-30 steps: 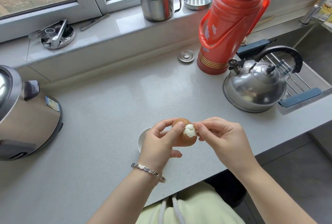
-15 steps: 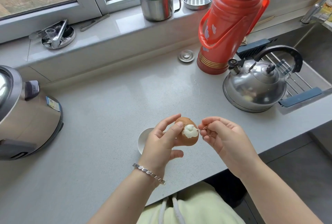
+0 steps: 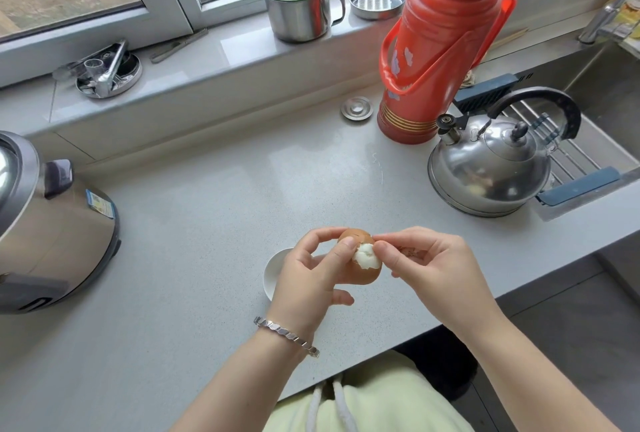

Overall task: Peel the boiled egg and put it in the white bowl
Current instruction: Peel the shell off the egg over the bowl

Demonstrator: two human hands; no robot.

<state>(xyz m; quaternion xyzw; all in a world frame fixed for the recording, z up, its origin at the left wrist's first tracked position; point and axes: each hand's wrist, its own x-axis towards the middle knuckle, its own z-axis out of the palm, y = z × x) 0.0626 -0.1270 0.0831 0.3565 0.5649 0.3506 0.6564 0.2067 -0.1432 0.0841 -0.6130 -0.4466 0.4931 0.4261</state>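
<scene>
A brown boiled egg (image 3: 367,267) with a bare white patch on its upper side is held above the counter's front edge. My left hand (image 3: 311,276) grips it from the left, thumb on the shell beside the patch. My right hand (image 3: 426,265) touches the egg from the right, thumb and forefinger pinched at the edge of the white patch, with bits of shell in its curled fingers. The white bowl (image 3: 273,272) stands on the counter under my left hand, which hides most of it.
A steel kettle (image 3: 488,168) and a red thermos (image 3: 436,47) stand to the right, with the sink (image 3: 602,99) and its drain rack beyond. A rice cooker (image 3: 45,224) sits at the left. A steel mug (image 3: 301,6) and small dishes line the windowsill.
My right hand drew back from the egg with a bit of shell, then returned to the edge of the white patch. The bare patch has grown slightly. The left hand kept its grip.
</scene>
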